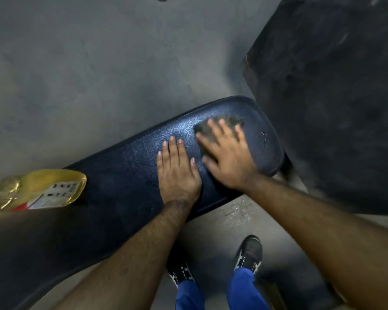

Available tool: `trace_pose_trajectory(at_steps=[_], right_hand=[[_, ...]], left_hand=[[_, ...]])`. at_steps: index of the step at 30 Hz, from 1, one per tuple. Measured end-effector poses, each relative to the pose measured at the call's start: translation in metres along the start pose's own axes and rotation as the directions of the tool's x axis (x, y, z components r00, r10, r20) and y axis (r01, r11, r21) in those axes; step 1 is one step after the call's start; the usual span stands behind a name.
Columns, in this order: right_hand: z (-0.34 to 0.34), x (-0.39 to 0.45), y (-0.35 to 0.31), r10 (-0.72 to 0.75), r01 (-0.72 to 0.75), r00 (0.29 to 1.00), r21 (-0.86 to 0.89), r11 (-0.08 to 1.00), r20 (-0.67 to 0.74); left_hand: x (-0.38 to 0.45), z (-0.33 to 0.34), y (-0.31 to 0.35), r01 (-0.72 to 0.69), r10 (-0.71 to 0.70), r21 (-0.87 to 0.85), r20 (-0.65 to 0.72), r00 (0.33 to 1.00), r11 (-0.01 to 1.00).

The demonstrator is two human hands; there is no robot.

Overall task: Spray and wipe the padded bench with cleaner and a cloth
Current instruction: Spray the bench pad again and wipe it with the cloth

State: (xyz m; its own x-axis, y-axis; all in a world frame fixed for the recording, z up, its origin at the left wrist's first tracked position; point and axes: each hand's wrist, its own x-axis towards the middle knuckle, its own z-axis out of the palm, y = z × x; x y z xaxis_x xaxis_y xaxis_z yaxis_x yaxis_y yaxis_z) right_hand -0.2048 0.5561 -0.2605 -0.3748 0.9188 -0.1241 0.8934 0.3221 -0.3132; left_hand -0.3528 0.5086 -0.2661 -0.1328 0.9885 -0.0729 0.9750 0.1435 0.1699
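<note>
Right hand (pixel 227 157) presses a cloth (pixel 213 128) flat-fingered on the worktop (pixel 121 175); left hand (pixel 177 173) rests flat beside it.

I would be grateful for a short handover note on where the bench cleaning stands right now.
Left hand: flat on the bench, fingers straight, holding nothing.
Right hand: fingers spread, pressing the cloth onto the far end of the pad.
Cleaner bottle: yellow, lying on the bench at the left.
Done: wiping is under way at the far end; whether spray went on cannot be told.
Left: wipe the rest of the pad toward the bottle, moving the bottle aside.
</note>
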Motion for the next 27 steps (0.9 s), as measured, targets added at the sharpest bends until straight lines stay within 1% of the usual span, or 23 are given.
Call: trace_pose_trajectory(at_steps=[1, 2, 3, 4, 5, 6, 7, 10, 11, 12, 13, 14, 15, 16, 18, 19, 20, 21, 22, 23, 24, 25, 27], right_hand=[[0.0, -0.017, 0.01, -0.154, 0.153, 0.986, 0.014, 0.988, 0.057], [-0.006, -0.022, 0.026, -0.229, 0.229, 0.971, 0.007, 0.973, 0.074], [-0.012, -0.016, 0.042, -0.204, 0.205, 0.978, -0.024, 0.978, 0.054], [-0.016, -0.002, 0.053, -0.067, 0.068, 0.998, -0.045, 0.997, 0.022], [-0.018, 0.011, 0.056, 0.142, -0.142, 0.99, -0.025, 0.99, -0.015], [-0.017, 0.019, 0.049, 0.303, -0.303, 0.952, 0.002, 0.953, -0.035], [-0.013, 0.019, 0.037, 0.331, -0.331, 0.943, -0.004, 0.944, -0.045], [-0.003, -0.013, 0.035, -0.057, 0.054, 0.998, -0.09, 0.994, -0.028], [-0.007, -0.017, 0.049, -0.086, 0.084, 0.996, -0.093, 0.992, -0.023], [-0.012, -0.011, 0.06, 0.013, -0.017, 0.999, -0.087, 0.996, -0.051], [-0.015, -0.003, 0.063, 0.207, -0.211, 0.974, -0.04, 0.977, -0.088], [-0.014, 0.006, 0.057, 0.391, -0.392, 0.913, 0.021, 0.92, -0.116], [-0.012, 0.008, 0.044, 0.473, -0.469, 0.874, 0.057, 0.881, -0.115], [-0.008, 0.003, 0.029, 0.415, -0.413, 0.903, 0.036, 0.91, -0.117], [0.0, -0.028, 0.024, 0.059, -0.06, 0.994, -0.006, 0.998, -0.095], [-0.002, -0.04, 0.039, -0.085, 0.084, 0.995, -0.02, 0.996, -0.06], [-0.007, -0.043, 0.056, -0.111, 0.109, 0.992, -0.026, 0.994, -0.063], [-0.01, -0.039, 0.069, -0.008, 0.005, 0.996, -0.026, 1.0, -0.086], [-0.012, -0.032, 0.071, 0.2, -0.196, 0.972, 0.042, 0.98, -0.12], [-0.008, -0.028, 0.063, 0.392, -0.38, 0.908, 0.102, 0.919, -0.148], [-0.004, -0.03, 0.046, 0.448, -0.434, 0.88, 0.114, 0.894, -0.157], [0.001, -0.039, 0.029, 0.344, -0.337, 0.923, 0.068, 0.939, -0.175], [0.01, -0.07, 0.026, -0.028, 0.027, 0.991, -0.011, 1.0, -0.133]], left_hand=[[0.001, 0.0, 0.001, -0.015, 0.015, 0.006, 0.009, 1.0, 1.0], [0.002, -0.001, 0.002, -0.04, 0.04, 0.005, 0.011, 0.999, 0.999], [0.003, -0.001, 0.005, -0.077, 0.077, -0.006, 0.002, 0.997, 0.997], [0.005, -0.001, 0.011, -0.106, 0.106, -0.026, -0.002, 0.994, 0.994], [0.007, 0.0, 0.018, -0.111, 0.112, -0.058, 0.007, 0.994, 0.992], [0.008, 0.001, 0.024, -0.085, 0.087, -0.088, 0.022, 0.996, 0.992], [0.007, 0.003, 0.029, -0.047, 0.05, -0.105, 0.026, 0.998, 0.993], [0.007, 0.011, 0.035, -0.027, 0.027, -0.047, 0.004, 1.0, 0.999], [0.007, 0.013, 0.034, -0.026, 0.026, -0.029, 0.005, 1.0, 0.999], [0.006, 0.014, 0.033, -0.029, 0.029, -0.019, 0.006, 1.0, 0.999], [0.007, 0.013, 0.034, -0.034, 0.034, -0.013, 0.006, 0.999, 0.999], [0.007, 0.011, 0.035, -0.035, 0.036, -0.012, 0.008, 0.999, 0.999], [0.007, 0.01, 0.036, -0.034, 0.035, -0.014, 0.014, 0.999, 0.999], [0.007, 0.009, 0.037, -0.036, 0.036, -0.015, 0.017, 0.999, 0.999], [0.007, 0.009, 0.037, -0.038, 0.038, -0.011, 0.007, 0.999, 0.999], [0.007, 0.01, 0.037, -0.035, 0.035, -0.008, 0.003, 0.999, 0.999], [0.006, 0.01, 0.036, -0.034, 0.034, -0.005, -0.003, 0.999, 0.999], [0.006, 0.011, 0.035, -0.036, 0.036, -0.003, -0.014, 0.999, 0.999], [0.007, 0.012, 0.036, -0.038, 0.038, 0.0, -0.021, 0.999, 0.999], [0.007, 0.012, 0.035, -0.04, 0.04, 0.002, -0.019, 0.999, 0.999], [0.007, 0.012, 0.035, -0.04, 0.04, 0.002, -0.012, 0.999, 0.999], [0.007, 0.012, 0.035, -0.038, 0.038, 0.004, -0.01, 0.999, 0.999], [0.008, 0.012, 0.036, -0.033, 0.033, 0.004, -0.008, 0.999, 0.999]])
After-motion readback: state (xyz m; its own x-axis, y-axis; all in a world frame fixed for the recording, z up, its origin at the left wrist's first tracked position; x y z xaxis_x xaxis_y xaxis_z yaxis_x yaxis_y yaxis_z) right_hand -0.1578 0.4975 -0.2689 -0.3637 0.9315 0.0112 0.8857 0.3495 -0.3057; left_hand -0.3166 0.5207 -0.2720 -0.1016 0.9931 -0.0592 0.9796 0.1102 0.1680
